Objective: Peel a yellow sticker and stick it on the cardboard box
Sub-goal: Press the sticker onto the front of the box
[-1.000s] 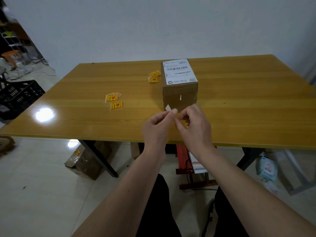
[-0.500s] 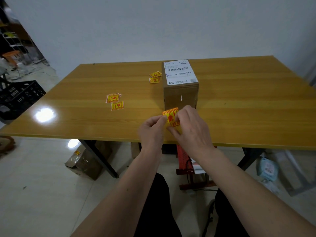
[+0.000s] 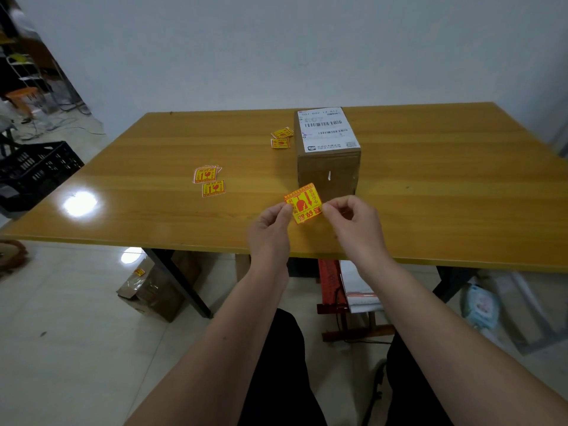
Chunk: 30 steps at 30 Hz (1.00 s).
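The yellow sticker (image 3: 303, 203) reads "易碎品"; the cardboard box's (image 3: 328, 173) white label (image 3: 327, 129) shows blurred barcodes.

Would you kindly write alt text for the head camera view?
Two bare hands, left hand and right hand, pinch a yellow sticker between them, above a wooden table in front of a cardboard box. More stickers lie on the table.

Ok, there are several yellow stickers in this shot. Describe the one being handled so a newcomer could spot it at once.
Start at the cardboard box standing on the wooden table. Just in front of its near face, above the table's near edge, the left hand and right hand pinch one yellow sticker between them. Unlike the other stickers lying flat on the table, it is held up, tilted, and looks biggest.
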Motion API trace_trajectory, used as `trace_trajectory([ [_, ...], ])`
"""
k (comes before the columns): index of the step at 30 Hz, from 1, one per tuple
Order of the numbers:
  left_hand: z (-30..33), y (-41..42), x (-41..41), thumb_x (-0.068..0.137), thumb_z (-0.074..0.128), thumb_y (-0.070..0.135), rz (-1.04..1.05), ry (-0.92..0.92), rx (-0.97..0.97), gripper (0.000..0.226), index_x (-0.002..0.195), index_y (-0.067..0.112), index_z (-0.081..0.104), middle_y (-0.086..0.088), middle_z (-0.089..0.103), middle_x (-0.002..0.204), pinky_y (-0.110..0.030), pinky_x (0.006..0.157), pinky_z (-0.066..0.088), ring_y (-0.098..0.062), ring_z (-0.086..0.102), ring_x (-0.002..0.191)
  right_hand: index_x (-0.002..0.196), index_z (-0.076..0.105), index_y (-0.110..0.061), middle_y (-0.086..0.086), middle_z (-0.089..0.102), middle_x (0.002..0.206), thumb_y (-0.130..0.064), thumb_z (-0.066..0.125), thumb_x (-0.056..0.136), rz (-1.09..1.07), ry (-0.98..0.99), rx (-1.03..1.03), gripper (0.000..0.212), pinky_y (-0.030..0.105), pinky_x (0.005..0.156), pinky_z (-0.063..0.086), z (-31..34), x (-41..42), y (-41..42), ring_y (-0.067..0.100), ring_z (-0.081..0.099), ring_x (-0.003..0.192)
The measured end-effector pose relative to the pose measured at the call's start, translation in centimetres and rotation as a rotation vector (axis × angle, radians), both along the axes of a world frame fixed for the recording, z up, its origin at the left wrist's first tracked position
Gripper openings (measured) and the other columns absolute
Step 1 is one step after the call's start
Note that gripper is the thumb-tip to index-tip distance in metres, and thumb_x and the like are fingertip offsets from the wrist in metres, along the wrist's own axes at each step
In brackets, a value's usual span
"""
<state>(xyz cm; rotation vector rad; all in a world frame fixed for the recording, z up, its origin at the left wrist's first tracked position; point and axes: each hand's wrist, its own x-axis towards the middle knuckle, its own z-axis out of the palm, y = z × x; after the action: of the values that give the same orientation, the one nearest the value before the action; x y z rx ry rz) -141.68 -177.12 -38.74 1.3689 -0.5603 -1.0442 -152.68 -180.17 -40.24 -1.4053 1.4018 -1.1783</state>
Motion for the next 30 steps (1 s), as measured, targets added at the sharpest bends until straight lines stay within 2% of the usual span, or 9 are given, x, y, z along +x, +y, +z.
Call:
trace_trajectory([
  [4, -0.3, 0.1, -0.2, 0.089, 0.06, 0.022, 0.002, 0.149, -0.016, 0.006, 0.088, 0.024, 0.065, 0.007, 0.067, 0.092, -0.029, 0.089, 0.045, -0.006, 0.058, 0.09, 0.09, 0.066, -0.011, -0.002, 0.058, 0.078, -0.022, 0.065, 0.085, 0.061, -0.19, 0.107, 0.012, 0.031, 0.068, 0.051, 0.4, 0.6, 0.9, 0.01, 0.054, 0.074],
  [8, -0.9, 0.3, -0.8, 0.088, 0.062, 0.024, -0.016, 0.213, -0.016, 0.014, 0.101, 0.02, 0.066, 0.004, 0.067, 0.097, -0.029, 0.087, 0.046, -0.009, 0.057, 0.091, 0.076, 0.063, -0.009, 0.002, 0.055, 0.067, -0.014, 0.064, 0.086, 0.049, -0.26, 0.064, 0.011, 0.023, 0.059, 0.047, 0.8, 1.0, 1.2, 0.01, 0.05, 0.063],
  [11, -0.7, 0.5, -1.1, 0.09, 0.059, 0.028, 0.034, 0.128, 0.011, 0.012, 0.083, 0.024, 0.068, 0.009, 0.066, 0.085, -0.029, 0.087, 0.046, -0.006, 0.057, 0.085, 0.073, 0.062, -0.011, 0.004, 0.056, 0.071, -0.015, 0.062, 0.087, 0.038, -0.168, 0.022, 0.014, 0.032, 0.065, 0.049, 0.9, 0.9, 1.0, 0.013, 0.05, 0.067],
  [13, -0.7, 0.4, -0.8, 0.092, 0.055, 0.033, 0.083, -0.024, 0.01, 0.027, 0.068, 0.027, 0.067, 0.013, 0.063, 0.073, -0.026, 0.079, 0.045, -0.002, 0.053, 0.076, 0.072, 0.061, -0.011, 0.007, 0.058, 0.075, -0.016, 0.063, 0.086, 0.039, -0.1, 0.0, 0.015, 0.04, 0.071, 0.05, 0.8, 1.0, 0.7, 0.015, 0.051, 0.071],
  [15, -1.0, 0.0, -0.4, 0.093, 0.051, 0.034, 0.068, -0.285, -0.015, 0.03, 0.073, 0.023, 0.07, 0.007, 0.06, 0.073, -0.026, 0.068, 0.042, -0.002, 0.048, 0.067, 0.072, 0.06, -0.012, 0.005, 0.057, 0.076, -0.016, 0.062, 0.086, 0.046, -0.046, -0.04, 0.015, 0.039, 0.07, 0.049, 0.6, 1.0, 0.6, 0.015, 0.051, 0.072],
  [17, -1.1, -0.4, 0.5, 0.092, 0.054, 0.03, 0.057, -0.602, -0.006, 0.022, 0.105, 0.017, 0.066, -0.003, 0.06, 0.099, -0.03, 0.078, 0.046, -0.008, 0.053, 0.086, 0.075, 0.059, -0.012, 0.003, 0.057, 0.079, -0.016, 0.061, 0.088, 0.05, 0.034, -0.1, 0.013, 0.028, 0.065, 0.045, 0.7, 0.6, 0.4, 0.013, 0.05, 0.073],
  [19, -0.9, -0.7, 1.6, 0.089, 0.06, 0.023, 0.085, -0.91, -0.061, 0.037, 0.124, 0.015, 0.055, -0.008, 0.053, 0.118, -0.033, 0.093, 0.043, -0.02, 0.049, 0.108, 0.083, 0.06, -0.011, 0.002, 0.056, 0.088, -0.017, 0.058, 0.09, 0.055, 0.231, -0.172, 0.009, 0.022, 0.065, 0.04, 0.9, 0.0, -0.1, 0.013, 0.051, 0.078],
  [23, 0.4, -0.7, 2.1, 0.075, 0.073, 0.023, -0.038, -1.473, -0.398, 0.033, 0.108, 0.02, 0.067, -0.004, 0.064, 0.107, -0.04, 0.086, 0.042, -0.027, 0.053, 0.102, 0.092, 0.059, -0.011, -0.001, 0.047, 0.092, -0.019, 0.055, 0.092, 0.127, 0.707, -0.346, 0.009, 0.028, 0.065, 0.034, 1.5, -1.0, -0.7, 0.013, 0.044, 0.083],
  [30, 1.2, -0.9, 1.3, 0.075, 0.072, 0.035, -0.224, -1.666, -0.295, 0.015, 0.089, 0.029, 0.071, 0.007, 0.071, 0.086, -0.057, 0.109, 0.02, -0.022, 0.059, 0.095, 0.094, 0.061, -0.007, 0.009, 0.052, 0.098, -0.012, 0.054, 0.091, 0.185, 0.997, -0.524, 0.009, 0.037, 0.066, 0.043, 1.8, -1.6, -0.3, 0.026, 0.048, 0.095],
])
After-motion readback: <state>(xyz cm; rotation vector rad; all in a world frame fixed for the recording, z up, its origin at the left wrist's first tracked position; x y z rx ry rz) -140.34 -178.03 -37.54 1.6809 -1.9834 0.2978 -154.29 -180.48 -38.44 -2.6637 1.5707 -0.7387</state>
